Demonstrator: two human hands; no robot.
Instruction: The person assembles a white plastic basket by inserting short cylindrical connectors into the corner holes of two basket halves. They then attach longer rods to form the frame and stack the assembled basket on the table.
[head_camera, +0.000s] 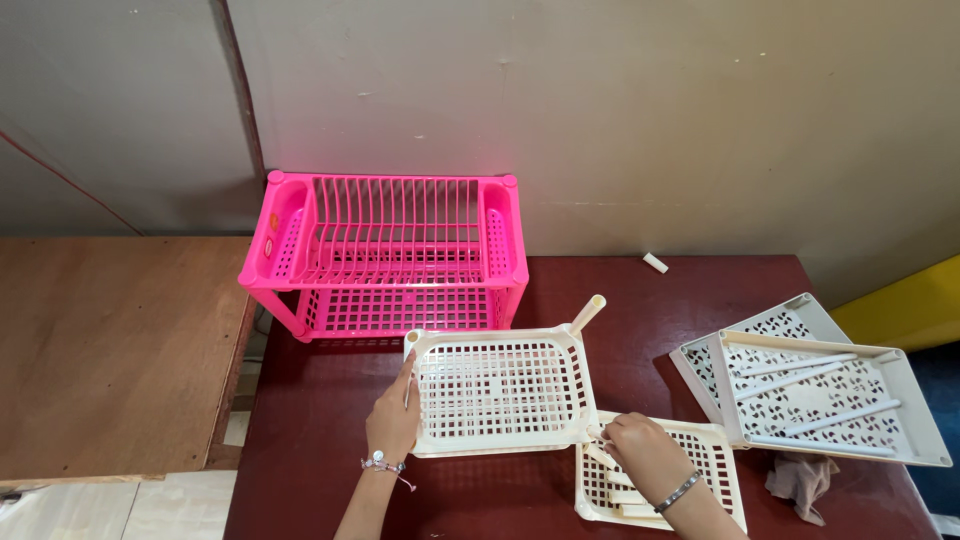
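The person's forearms enter from the near edge, cut off below the wrists. The left hand (393, 420) lies against the left rim of a cream plastic shelf tray (497, 390), fingers curled over its edge and gripping it; a beaded bracelet sits at the wrist. The right hand (645, 452) is closed at the tray's near right corner, pinching something small there; what it pinches is hidden by the fingers and cannot be made out. A metal bangle circles that wrist.

The cream tray is rectangular, its floor a grid of small square holes, and it sits in the middle of the dark red bench (300, 430). A cream tube post (587, 314) stands tilted at its far right corner. Partly under the right hand lies a second cream tray (705, 460), its near edge cut by the frame, with short cream tubes lying in it.

To the right, two grey trays (830, 400) with patterned cut-outs are stacked askew, the lower one mostly hidden; long pale rods lie across the upper one. A crumpled beige cloth (800, 480) lies just near them. Far on the bench stands an assembled bright pink two-tier rack (385, 250) of slatted plastic, against a plain wall. A small white cylinder (655, 263) lies alone, far right.
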